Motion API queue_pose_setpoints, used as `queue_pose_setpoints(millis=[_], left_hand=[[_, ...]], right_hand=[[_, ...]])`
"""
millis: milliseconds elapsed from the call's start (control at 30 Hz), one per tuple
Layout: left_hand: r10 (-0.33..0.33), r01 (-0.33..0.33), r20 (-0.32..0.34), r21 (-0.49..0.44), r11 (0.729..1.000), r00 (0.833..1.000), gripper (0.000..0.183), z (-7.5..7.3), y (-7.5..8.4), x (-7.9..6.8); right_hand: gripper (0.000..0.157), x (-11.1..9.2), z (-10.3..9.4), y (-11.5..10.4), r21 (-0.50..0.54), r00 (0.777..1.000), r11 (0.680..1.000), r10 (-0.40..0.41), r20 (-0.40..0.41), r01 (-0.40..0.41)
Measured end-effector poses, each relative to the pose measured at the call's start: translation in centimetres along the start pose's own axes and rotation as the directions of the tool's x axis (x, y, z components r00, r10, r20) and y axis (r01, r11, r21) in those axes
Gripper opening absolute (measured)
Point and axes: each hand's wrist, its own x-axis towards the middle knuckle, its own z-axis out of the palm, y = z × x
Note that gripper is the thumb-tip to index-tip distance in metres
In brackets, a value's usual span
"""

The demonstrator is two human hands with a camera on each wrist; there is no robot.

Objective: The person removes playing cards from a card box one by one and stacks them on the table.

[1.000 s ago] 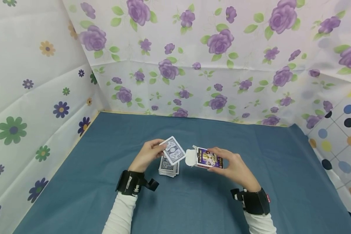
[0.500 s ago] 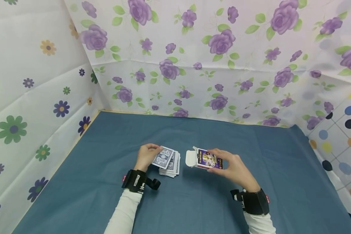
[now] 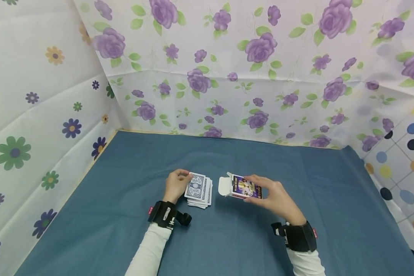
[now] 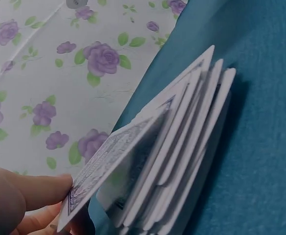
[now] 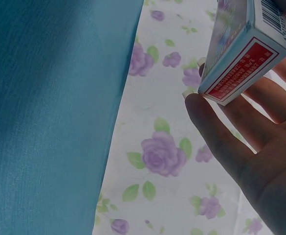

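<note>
Between thumb and fingers, my left hand [image 3: 175, 184] pinches the left edge of a playing card [image 3: 195, 185], patterned back up. That card lies over the left part of a loosely squared deck of cards [image 3: 208, 193]. From the left wrist view, the pinched card [image 4: 114, 164] slants against the uneven deck [image 4: 182, 147], its near end raised apart from the others. To the right, my right hand [image 3: 275, 194] holds a purple-fronted card box [image 3: 247, 187] off the cloth, its white flap [image 3: 224, 186] open toward the deck. The right wrist view shows the box's red-labelled end [image 5: 243, 68].
A blue cloth [image 3: 234, 237] covers the table. Behind it hangs a white sheet with purple roses [image 3: 198, 81], and flower-patterned and dotted sheets [image 3: 407, 165] stand at the left and right sides.
My left hand has brought the card down from above the deck, first to its left, then rightward onto it. The right hand and box have stayed nearly still.
</note>
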Motion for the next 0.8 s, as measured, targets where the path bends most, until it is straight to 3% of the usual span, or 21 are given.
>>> queue_pose_setpoints(millis=[367,800], left_hand=[[0.060,-0.053,-0.058,0.113,0.992,0.997,0.017,0.59,-0.64,-0.18],[0.091,-0.079,-0.064,0.172,0.982,0.994,0.017,0.99,-0.55,-0.41]], right_hand=[[0.061,0.17,0.56,0.26,-0.012,1.000,1.000,-0.010,0.000,0.010],[0.060,0.31,0.95,0.59,-0.008,1.000,1.000,-0.022,0.007,0.022]])
